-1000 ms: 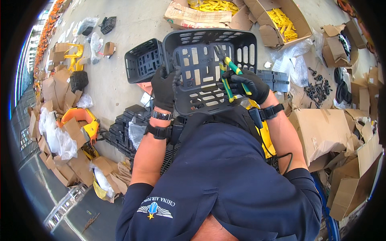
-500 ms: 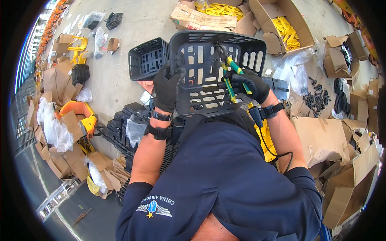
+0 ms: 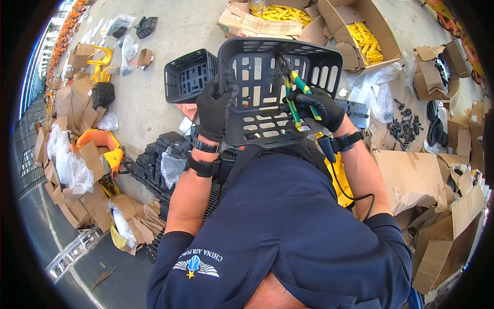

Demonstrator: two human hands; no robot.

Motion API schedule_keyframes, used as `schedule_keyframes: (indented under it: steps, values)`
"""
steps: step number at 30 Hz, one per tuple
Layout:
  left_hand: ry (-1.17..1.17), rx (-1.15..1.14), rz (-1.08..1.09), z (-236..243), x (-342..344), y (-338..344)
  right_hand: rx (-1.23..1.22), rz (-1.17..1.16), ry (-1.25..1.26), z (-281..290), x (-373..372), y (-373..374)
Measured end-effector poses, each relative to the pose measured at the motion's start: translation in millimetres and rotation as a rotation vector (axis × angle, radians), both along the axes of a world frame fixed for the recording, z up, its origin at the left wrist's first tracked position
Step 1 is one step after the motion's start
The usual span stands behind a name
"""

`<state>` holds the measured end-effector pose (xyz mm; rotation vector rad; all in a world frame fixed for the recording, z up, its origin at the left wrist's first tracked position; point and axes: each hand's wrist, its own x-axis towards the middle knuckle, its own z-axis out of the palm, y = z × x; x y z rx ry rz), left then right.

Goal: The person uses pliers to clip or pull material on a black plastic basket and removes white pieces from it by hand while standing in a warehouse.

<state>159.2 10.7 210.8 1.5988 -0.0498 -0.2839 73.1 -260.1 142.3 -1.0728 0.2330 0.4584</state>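
Observation:
A black slotted plastic basket [image 3: 247,135] is tilted in front of me with its inside facing up. My left hand [image 3: 213,110], in a black glove, grips the basket's left rim. Inside the basket, my gloved right hand [image 3: 321,109] is closed on pliers [image 3: 294,82] with green and yellow handles. The dark jaws point away from me, at the basket's far wall. What they bite on, if anything, is too small to tell. A second black basket [image 3: 189,77] stands on the floor just beyond my left hand.
Cardboard boxes of yellow parts [image 3: 363,38] stand at the far right. Small black parts [image 3: 406,126] lie on the right beside a flattened carton [image 3: 409,177]. Stacked black pieces [image 3: 159,154] sit at my left, near an orange-yellow shell [image 3: 103,141] amid cardboard and plastic bags [image 3: 72,167].
Almost nothing differs. The basket has shifted very slightly in my hands, while the pliers keep their place inside it.

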Motion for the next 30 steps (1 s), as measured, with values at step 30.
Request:
schedule_keyframes:
  steps: [30]
  values:
    - [-0.014, 0.032, -0.007, 8.3, -18.3, 13.4, 0.143, 0.087, 0.159, 8.7, -9.8, 12.6]
